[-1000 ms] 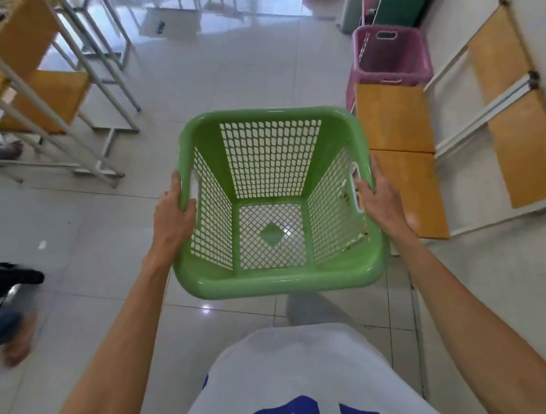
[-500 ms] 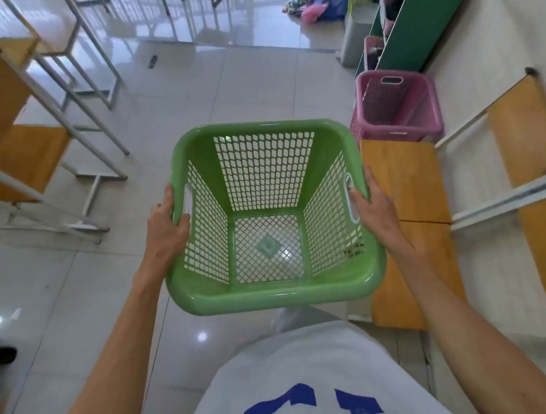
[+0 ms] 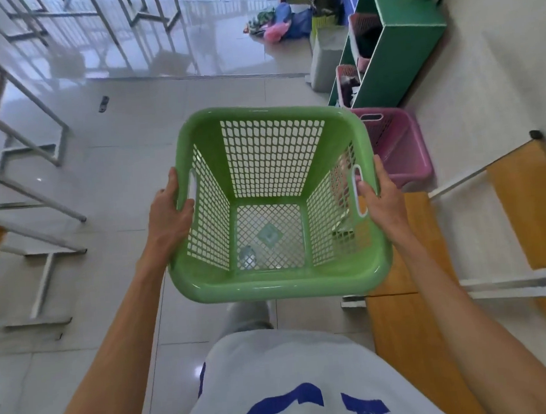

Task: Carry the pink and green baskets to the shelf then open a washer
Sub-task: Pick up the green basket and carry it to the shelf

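Green perforated plastic basket (image 3: 274, 203) mid-carry, both hands gripping its rim.
Next: set beside pink plastic basket (image 3: 400, 146) by green shelf (image 3: 396, 46).

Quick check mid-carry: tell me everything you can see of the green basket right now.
The green basket looks like glossy plastic, squarish, with a thick rolled rim, lattice walls and floor, and a slot handle on each side. It is empty, upright, tipped slightly, held in the air over the tiled floor. The left hand and right hand grip its side rims at the handles. Nothing else touches it.
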